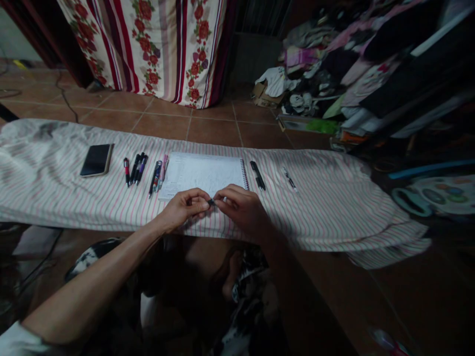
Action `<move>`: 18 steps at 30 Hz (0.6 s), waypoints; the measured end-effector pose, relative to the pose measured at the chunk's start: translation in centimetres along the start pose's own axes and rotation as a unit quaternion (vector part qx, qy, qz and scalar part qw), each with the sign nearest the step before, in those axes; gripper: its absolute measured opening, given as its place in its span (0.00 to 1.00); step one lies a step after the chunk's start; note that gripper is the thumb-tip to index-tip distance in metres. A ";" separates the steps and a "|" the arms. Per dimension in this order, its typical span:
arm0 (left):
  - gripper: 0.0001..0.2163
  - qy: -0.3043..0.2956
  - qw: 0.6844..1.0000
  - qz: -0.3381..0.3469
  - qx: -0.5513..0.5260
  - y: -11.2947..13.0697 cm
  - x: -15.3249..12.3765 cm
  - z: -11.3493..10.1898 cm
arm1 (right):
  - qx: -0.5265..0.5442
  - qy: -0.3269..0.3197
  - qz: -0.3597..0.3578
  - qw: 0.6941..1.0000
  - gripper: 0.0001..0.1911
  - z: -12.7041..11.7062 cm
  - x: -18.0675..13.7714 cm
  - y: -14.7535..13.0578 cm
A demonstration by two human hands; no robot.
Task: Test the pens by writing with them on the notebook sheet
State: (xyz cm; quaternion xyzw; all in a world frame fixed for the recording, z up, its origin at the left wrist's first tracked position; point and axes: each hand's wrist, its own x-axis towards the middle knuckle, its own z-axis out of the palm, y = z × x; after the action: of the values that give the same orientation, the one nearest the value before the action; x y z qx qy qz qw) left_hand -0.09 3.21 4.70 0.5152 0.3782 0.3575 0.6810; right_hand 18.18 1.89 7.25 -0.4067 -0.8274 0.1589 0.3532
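My left hand (189, 203) is closed in a pinch on a small dark piece (211, 202), its kind too small to make out. From the other side, the fingertips of my right hand (239, 202) pinch together at the end of that same piece. Both hands are just over the near edge of an open spiral notebook (208, 170) with writing on its page. Left of the notebook lie several pens (155, 178), and farther left another group of pens (138, 169). Dark pens (258, 175) rest to its right, and beyond them a thin clear-and-black pen (290, 179).
A striped cloth (326, 198) covers the long, low surface. A phone (97, 159) lies on it at the left. Behind are a tiled floor (211, 126) and a floral curtain (148, 49). Heaped clothes (334, 64) and a cardboard box (265, 95) fill the back right.
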 end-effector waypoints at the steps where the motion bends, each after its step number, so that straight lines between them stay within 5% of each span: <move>1: 0.10 -0.012 1.000 -0.009 -0.001 0.4 -0.7 0.0 | 0.006 -0.012 0.001 1.000 0.04 -0.4 -0.2 -0.8; 8: 0.10 -0.100 0.994 0.000 -0.047 3.3 -6.2 0.9 | -0.033 -0.038 -0.010 0.999 0.03 -3.8 -1.1 -8.3; 11: 0.10 -0.109 0.991 0.025 -0.074 4.2 -8.6 1.6 | -0.064 -0.060 -0.073 0.993 0.04 -5.4 -1.1 -11.6; 18: 0.09 -0.122 0.988 0.053 -0.075 6.5 -13.7 2.2 | -0.263 -0.188 -0.146 0.935 0.10 -7.3 -1.5 -18.4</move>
State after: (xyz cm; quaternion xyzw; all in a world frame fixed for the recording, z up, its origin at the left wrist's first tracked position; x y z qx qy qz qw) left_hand -5.06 -8.33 13.45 0.5216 0.2367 0.3548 0.7389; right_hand 13.68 -10.81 21.81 -0.3229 -0.9411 -0.0443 0.0904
